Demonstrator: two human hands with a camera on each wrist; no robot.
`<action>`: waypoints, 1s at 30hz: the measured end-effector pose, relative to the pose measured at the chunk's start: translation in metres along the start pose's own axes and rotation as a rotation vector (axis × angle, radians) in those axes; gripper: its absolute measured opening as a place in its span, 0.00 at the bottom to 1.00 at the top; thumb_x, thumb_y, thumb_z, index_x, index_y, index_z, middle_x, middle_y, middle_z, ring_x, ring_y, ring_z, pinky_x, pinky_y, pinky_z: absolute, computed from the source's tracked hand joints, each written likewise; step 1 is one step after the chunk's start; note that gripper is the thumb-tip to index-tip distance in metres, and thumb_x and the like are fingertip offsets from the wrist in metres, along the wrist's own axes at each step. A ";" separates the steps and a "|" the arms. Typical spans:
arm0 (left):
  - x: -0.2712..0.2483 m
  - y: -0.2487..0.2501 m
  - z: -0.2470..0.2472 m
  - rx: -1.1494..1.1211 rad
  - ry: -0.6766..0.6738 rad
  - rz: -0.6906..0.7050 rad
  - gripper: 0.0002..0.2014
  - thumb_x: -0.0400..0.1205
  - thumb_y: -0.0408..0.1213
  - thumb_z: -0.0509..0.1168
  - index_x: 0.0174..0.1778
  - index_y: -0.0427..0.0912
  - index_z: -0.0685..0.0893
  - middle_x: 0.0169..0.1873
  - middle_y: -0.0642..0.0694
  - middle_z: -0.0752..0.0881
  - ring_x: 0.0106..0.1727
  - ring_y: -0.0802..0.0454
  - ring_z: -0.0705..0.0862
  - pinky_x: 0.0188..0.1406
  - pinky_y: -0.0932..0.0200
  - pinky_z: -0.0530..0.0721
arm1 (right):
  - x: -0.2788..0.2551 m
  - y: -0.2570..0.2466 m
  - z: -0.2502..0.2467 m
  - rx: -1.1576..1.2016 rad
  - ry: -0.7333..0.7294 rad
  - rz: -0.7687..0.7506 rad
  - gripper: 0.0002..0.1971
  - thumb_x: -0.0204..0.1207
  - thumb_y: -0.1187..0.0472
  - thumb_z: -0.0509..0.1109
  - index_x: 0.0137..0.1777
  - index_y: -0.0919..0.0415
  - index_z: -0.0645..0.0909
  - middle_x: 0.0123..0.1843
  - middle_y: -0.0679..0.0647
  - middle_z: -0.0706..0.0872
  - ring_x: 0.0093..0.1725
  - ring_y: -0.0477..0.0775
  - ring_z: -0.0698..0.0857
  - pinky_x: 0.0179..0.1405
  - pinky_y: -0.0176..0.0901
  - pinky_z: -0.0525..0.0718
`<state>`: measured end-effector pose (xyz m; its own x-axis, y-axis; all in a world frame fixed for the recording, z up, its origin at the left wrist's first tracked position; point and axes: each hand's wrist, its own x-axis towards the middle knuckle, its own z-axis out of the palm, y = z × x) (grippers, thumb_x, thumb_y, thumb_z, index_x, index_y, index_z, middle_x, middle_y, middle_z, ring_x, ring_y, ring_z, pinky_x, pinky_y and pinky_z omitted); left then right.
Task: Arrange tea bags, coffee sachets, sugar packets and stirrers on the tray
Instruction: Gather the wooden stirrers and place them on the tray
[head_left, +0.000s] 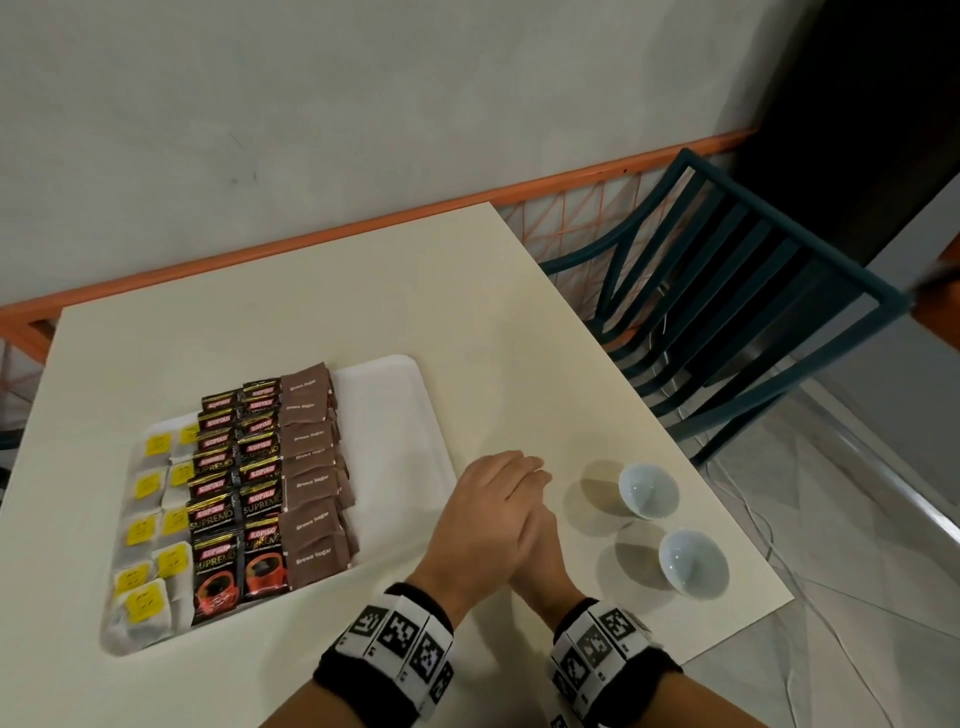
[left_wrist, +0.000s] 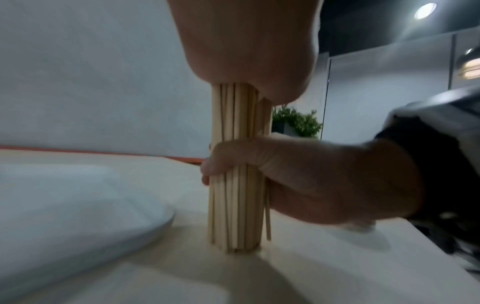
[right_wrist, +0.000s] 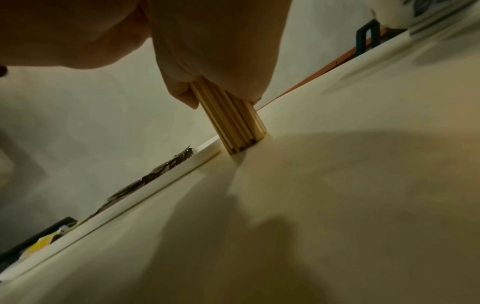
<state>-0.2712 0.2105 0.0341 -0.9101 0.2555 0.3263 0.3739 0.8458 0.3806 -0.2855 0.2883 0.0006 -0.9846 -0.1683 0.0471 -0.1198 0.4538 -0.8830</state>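
A bundle of thin wooden stirrers (left_wrist: 237, 205) stands upright with its lower end (right_wrist: 241, 142) on the table, just right of the white tray (head_left: 400, 415). My left hand (head_left: 498, 483) grips the bundle's top and my right hand (head_left: 543, 545) wraps its middle, under the left one. In the head view the hands hide the stirrers. On the tray lie rows of tea bags (head_left: 150, 519) with yellow tags at the left, black coffee sachets (head_left: 239, 499) in the middle and brown sugar packets (head_left: 311, 483) beside them. The tray's right strip is bare.
Two small white bowls (head_left: 648, 489) (head_left: 693, 561) sit near the table's right edge, right of my hands. A dark green slatted chair (head_left: 727, 291) stands beyond that edge. A wall with an orange rail runs behind the table.
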 end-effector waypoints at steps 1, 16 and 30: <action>-0.003 -0.001 0.002 0.015 0.032 0.012 0.16 0.78 0.35 0.56 0.56 0.40 0.86 0.53 0.47 0.88 0.60 0.54 0.75 0.66 0.59 0.68 | 0.000 -0.002 -0.001 -0.039 -0.022 -0.004 0.13 0.79 0.68 0.55 0.49 0.71 0.82 0.44 0.66 0.88 0.44 0.58 0.89 0.35 0.21 0.75; 0.001 0.006 0.001 -0.172 -0.064 -0.190 0.23 0.87 0.50 0.44 0.75 0.47 0.70 0.76 0.50 0.71 0.78 0.59 0.59 0.78 0.64 0.57 | 0.005 0.010 -0.002 -0.188 -0.210 -0.097 0.23 0.74 0.49 0.50 0.51 0.66 0.79 0.41 0.55 0.84 0.36 0.48 0.78 0.34 0.41 0.77; -0.017 -0.032 -0.046 -1.873 0.134 -1.152 0.29 0.80 0.56 0.52 0.63 0.37 0.84 0.53 0.39 0.88 0.48 0.44 0.89 0.44 0.46 0.88 | 0.017 -0.095 -0.039 0.677 -0.070 -0.093 0.18 0.66 0.78 0.74 0.32 0.51 0.83 0.32 0.46 0.89 0.36 0.43 0.88 0.38 0.33 0.85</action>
<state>-0.2600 0.1575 0.0563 -0.8148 0.0248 -0.5792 -0.3964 -0.7529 0.5254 -0.2957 0.2759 0.1038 -0.9609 -0.2464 0.1263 -0.0750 -0.2078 -0.9753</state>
